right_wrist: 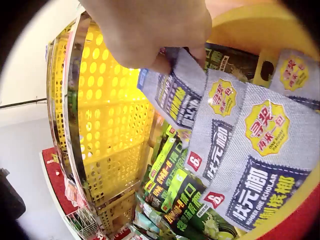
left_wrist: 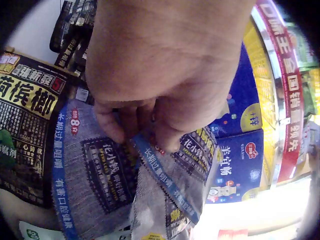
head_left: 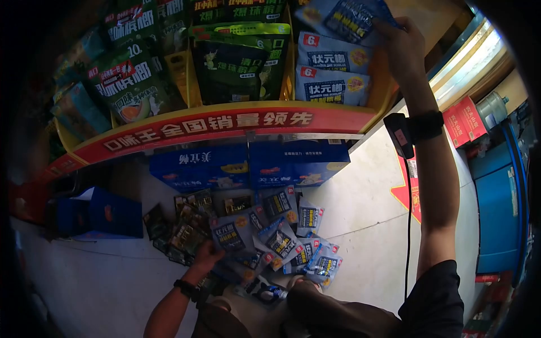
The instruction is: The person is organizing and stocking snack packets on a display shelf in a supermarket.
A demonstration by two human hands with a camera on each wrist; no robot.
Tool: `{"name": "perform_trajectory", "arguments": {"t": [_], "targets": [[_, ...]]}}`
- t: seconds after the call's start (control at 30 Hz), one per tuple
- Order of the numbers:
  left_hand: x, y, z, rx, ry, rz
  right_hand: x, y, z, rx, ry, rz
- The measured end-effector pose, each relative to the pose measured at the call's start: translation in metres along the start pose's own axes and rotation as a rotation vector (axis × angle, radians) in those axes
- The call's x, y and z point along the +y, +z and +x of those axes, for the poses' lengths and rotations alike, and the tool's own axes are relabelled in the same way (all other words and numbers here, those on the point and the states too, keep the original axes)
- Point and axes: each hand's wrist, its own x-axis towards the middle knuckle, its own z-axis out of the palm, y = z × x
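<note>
The right hand (head_left: 403, 45) grips the top of a grey-blue packet (head_left: 346, 21) at the right end of the yellow rack; similar packets (head_left: 332, 85) stand just below it. In the right wrist view, the fingers of this hand (right_wrist: 155, 35) pinch the packet (right_wrist: 177, 92) beside two others. Low over the floor pile, the left hand (head_left: 207, 258) holds a grey packet (head_left: 232, 234). In the left wrist view, the curled fingers of that hand (left_wrist: 165, 75) pinch grey packets (left_wrist: 100, 165) by their edges; how many is unclear.
Green bags (head_left: 239, 67) fill the rack's other sections, above a red front strip (head_left: 208, 128). Blue boxes (head_left: 298, 163) stand beneath it. Black packets (head_left: 189, 231) and grey packets (head_left: 284, 242) lie on the floor, with a blue box (head_left: 101, 214) to the left.
</note>
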Motion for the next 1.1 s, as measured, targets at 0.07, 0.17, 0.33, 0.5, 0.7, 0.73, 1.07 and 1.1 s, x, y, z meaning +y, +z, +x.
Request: {"name": "perform_trajectory", "arguments": {"t": [0.07, 0.17, 0.33, 0.5, 0.7, 0.73, 1.07, 1.1], "targets": [[-0.002, -0.001, 0.005, -0.021, 0.020, -0.027, -0.006, -0.004, -0.008, 0.092, 0.057, 0.151], [-0.013, -0.004, 0.009, 0.002, 0.041, -0.009, 0.003, -0.004, -0.013, 0.115, 0.150, 0.110], [-0.007, -0.002, 0.004, 0.012, 0.037, -0.031, 0.028, 0.000, -0.017, -0.049, 0.087, -0.051], [-0.002, -0.002, 0.002, 0.022, 0.031, 0.025, -0.027, 0.022, -0.020, 0.001, -0.261, -0.218], [-0.015, -0.004, 0.008, 0.019, 0.030, 0.035, -0.069, 0.056, -0.026, -0.251, -0.925, -0.735], [-0.017, -0.005, 0.008, 0.011, 0.041, 0.008, -0.069, 0.059, -0.025, -0.195, -1.206, -1.010], [-0.001, -0.003, -0.001, -0.030, 0.010, 0.027, -0.032, 0.024, -0.013, -0.060, -0.376, -0.661], [-0.001, -0.002, 0.000, -0.036, 0.013, 0.030, -0.022, 0.019, -0.010, 0.016, -0.280, -0.486]]}}
